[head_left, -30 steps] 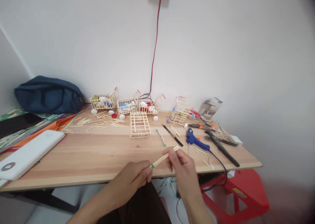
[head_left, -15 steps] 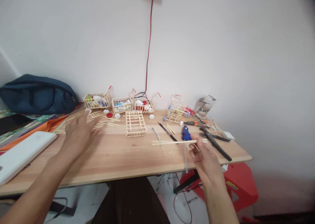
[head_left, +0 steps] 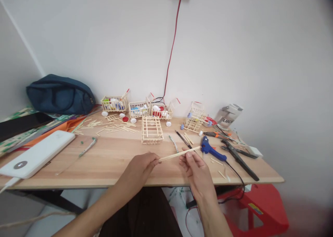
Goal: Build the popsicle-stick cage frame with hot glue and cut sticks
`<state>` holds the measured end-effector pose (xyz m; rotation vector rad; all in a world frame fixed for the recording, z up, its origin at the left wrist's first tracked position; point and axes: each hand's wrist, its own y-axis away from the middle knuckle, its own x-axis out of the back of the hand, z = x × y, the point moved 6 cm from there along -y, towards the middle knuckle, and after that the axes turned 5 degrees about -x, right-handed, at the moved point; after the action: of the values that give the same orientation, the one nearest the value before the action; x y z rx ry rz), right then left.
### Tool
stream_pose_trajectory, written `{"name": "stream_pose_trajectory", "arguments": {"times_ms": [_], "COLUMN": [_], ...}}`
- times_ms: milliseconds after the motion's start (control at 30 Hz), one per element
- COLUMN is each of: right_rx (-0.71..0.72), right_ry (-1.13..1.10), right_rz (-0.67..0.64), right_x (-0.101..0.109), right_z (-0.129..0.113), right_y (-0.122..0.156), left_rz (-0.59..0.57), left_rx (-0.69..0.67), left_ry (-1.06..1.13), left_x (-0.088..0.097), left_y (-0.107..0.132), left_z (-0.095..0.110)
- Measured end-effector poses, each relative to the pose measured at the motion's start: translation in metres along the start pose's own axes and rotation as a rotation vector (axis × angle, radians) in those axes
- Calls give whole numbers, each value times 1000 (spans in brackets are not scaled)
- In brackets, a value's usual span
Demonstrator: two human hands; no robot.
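Thin wooden sticks (head_left: 173, 156) stretch between my hands above the front of the table. My left hand (head_left: 142, 167) pinches their left end. Nearer the right end, my right hand (head_left: 194, 166) has its thumb and fingers closed on the same sticks. Beyond my hands stands a small stick-built basket frame (head_left: 151, 130). A blue glue gun (head_left: 212, 149) lies to the right of my right hand, its cord running off the table edge. A dark pen-like tool (head_left: 182, 139) and a slim tube (head_left: 173, 143) rest just behind the sticks.
Several little stick carts (head_left: 114, 104) line the wall, some filled with coloured caps. Loose cut sticks (head_left: 122, 126) lie at back left. Pliers (head_left: 240, 160) sit at right, a white power bank (head_left: 39, 153) and blue bag (head_left: 62, 94) at left. A red stool (head_left: 262, 205) stands below.
My left hand has come from the loose sticks at left to the middle and taken the sticks' left end. My right hand has shifted left with them, and the view has turned left.
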<state>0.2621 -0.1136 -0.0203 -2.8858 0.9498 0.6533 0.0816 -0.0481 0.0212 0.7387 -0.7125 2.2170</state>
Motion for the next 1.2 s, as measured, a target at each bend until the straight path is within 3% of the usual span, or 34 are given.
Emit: {"name": "stream_pose_trajectory", "arguments": {"times_ms": [133, 267, 367, 433, 567, 667, 833, 1000, 1200], "right_rx": [-102, 16, 281, 543, 648, 706, 746, 766, 762], "right_ry": [97, 182, 405, 810, 1050, 1182, 1325, 1389, 1444], "right_rz": [-159, -178, -25, 133, 217, 189, 110, 22, -7], "right_x": [-23, -30, -2, 25, 81, 99, 87, 67, 61], "right_z": [20, 10, -37, -82, -150, -175, -181, -171, -163], "right_y": [11, 14, -1, -16, -67, -104, -144, -162, -169], "left_rz": [-11, -9, 152, 266, 360, 320, 290, 341, 380], "left_rx": [32, 110, 137, 190, 345, 475, 542, 411, 317], "left_ry": [121, 191, 23, -134, -427, -554, -561, -702, -687], "left_x": [-4, -5, 24, 52, 99, 110, 103, 101, 100], "left_y": [7, 13, 15, 19, 30, 39, 44, 41, 41], "left_z": [-4, -14, -32, -50, -85, -105, -119, -117, -119]}}
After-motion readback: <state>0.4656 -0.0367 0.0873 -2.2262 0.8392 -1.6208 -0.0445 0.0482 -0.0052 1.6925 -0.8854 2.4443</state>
